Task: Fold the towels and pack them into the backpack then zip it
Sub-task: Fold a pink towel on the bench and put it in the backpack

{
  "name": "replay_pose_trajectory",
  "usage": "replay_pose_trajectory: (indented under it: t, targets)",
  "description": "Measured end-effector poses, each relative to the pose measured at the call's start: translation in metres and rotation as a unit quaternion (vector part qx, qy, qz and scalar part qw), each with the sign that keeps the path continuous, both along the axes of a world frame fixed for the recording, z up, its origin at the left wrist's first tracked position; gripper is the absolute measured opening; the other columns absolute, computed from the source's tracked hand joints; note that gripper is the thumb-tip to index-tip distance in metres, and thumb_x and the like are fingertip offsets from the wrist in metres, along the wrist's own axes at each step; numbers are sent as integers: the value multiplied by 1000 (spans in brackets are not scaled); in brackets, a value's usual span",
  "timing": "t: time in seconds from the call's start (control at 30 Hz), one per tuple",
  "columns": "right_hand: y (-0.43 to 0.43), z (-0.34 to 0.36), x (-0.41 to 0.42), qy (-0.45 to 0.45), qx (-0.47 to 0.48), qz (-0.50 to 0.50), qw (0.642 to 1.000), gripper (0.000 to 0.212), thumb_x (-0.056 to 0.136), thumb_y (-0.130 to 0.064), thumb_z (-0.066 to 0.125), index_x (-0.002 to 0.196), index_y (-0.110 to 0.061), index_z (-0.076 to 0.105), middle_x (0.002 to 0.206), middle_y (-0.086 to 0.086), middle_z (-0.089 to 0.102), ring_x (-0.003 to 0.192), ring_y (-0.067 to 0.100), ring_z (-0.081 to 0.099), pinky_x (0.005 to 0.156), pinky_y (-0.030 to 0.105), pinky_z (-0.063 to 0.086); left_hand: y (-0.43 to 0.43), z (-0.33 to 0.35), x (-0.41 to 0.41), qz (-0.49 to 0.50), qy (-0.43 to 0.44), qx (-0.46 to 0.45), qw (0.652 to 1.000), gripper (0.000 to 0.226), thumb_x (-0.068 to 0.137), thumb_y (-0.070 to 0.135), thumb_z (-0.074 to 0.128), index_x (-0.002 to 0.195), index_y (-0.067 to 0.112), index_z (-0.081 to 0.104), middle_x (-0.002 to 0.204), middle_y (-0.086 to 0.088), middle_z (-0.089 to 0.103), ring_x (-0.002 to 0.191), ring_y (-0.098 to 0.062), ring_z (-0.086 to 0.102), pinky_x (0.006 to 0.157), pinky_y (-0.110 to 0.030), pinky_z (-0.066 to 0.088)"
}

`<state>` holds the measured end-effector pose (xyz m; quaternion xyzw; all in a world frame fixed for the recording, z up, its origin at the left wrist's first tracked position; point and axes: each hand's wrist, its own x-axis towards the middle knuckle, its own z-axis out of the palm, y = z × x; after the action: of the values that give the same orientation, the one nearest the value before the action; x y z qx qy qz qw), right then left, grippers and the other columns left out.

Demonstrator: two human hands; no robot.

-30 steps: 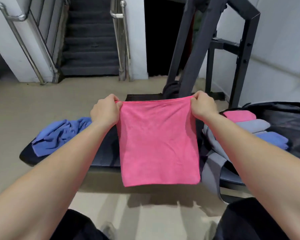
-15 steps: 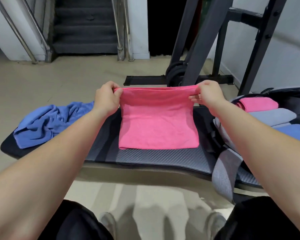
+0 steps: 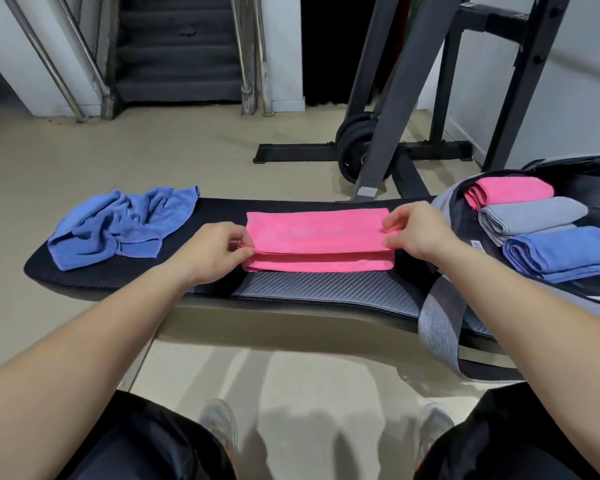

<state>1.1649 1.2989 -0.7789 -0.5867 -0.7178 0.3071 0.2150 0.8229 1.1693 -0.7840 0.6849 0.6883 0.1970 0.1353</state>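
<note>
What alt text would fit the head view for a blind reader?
A person's left hand and right hand pinch the ends of a folded pink towel on a black bench. A crumpled blue towel lies to its left; an open backpack at right holds folded towels.

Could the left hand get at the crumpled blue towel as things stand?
Probably yes. The crumpled blue towel lies on the bench just left of the left hand, with nothing between them. The hand would first have to release the pink towel it pinches.

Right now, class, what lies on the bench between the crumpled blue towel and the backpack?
The folded pink towel, pinched by left hand and right hand; head view.
</note>
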Motion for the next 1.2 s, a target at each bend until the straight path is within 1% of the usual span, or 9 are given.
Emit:
replay_pose_trajectory:
  t: [0.1, 0.33, 0.5, 0.63, 0.73, 0.8, 0.9, 1.03, 1.2]
  targets:
    - [-6, -2, 0, -60, 35, 28, 997, 28, 74, -4, 85, 96, -16, 73, 97, 3, 73, 89, 16, 65, 83, 22, 46, -3, -4, 1, -16, 26, 6, 1000, 1, 89, 24, 71, 90, 24, 72, 96, 9, 67, 90, -10, 65, 87, -36, 54]
    - [-18, -16, -8, -181, 91, 90, 975, 16, 86, -11, 70, 102, -15, 73, 105, 7, 72, 99, 25, 66, 91, 37, 53, -2, -13, 9, -21, 86, -19, 996, 3, 89, 25, 69, 91, 27, 70, 97, 13, 59, 85, -5, 59, 85, -34, 52]
    - [-27, -5, -20, -348, 169, 88, 918, 21, 95, -35, 56, 103, -26, 73, 111, 2, 66, 110, 28, 54, 82, 40, 48, 1, -7, 19, 39, 111, -48, 992, 16, 81, 50, 67, 83, 35, 66, 96, 18, 55, 86, -3, 57, 76, -31, 49]
    - [-24, -1, -43, -290, 197, 108, 930, 33, 97, -35, 48, 121, -24, 68, 128, 4, 58, 119, 30, 49, 94, 43, 44, 19, -1, 29, 91, 125, 29, 988, 20, 90, 46, 56, 84, 30, 65, 96, 11, 56, 97, -16, 53, 76, -37, 50]
    - [-18, -10, -70, -214, 180, 148, 949, 44, 103, -33, 41, 142, -18, 53, 148, 6, 48, 133, 30, 44, 109, 44, 39, 44, -6, 47, 92, 109, 70, 987, 24, 97, 32, 51, 112, 24, 68, 120, 3, 61, 115, -23, 55, 90, -42, 51]
    - [-15, -19, -89, -207, 161, 165, 951, 52, 105, -30, 36, 153, -13, 37, 160, 10, 33, 146, 30, 31, 119, 42, 28, 61, -15, 66, 62, 106, 54, 991, 36, 103, 27, 44, 134, 17, 59, 141, -2, 54, 132, -24, 47, 105, -43, 45]
    - [-10, -35, -109, -248, 116, 180, 945, 62, 106, -36, 28, 160, -11, 13, 169, 9, 6, 155, 26, 7, 125, 42, 11, 79, -35, 86, 8, 148, -17, 989, 50, 106, 21, 35, 153, 9, 31, 164, -10, 25, 153, -27, 18, 122, -42, 22]
    - [-1, -53, -102, -297, 52, 193, 934, 71, 103, -58, 14, 161, -21, -5, 166, 2, -17, 154, 19, -13, 125, 46, -3, 83, -52, 87, -4, 181, -104, 978, 62, 108, 40, 17, 160, 11, 1, 168, -7, -7, 155, -23, -6, 125, -44, 3]
    - [13, -55, -60, -313, 43, 164, 935, 80, 96, -71, 10, 159, -28, -13, 164, 3, -24, 153, 18, -20, 125, 46, -7, 70, -52, 46, 52, 154, -133, 978, 78, 101, 62, 13, 159, 14, -9, 166, -6, -18, 154, -21, -15, 125, -43, -4]
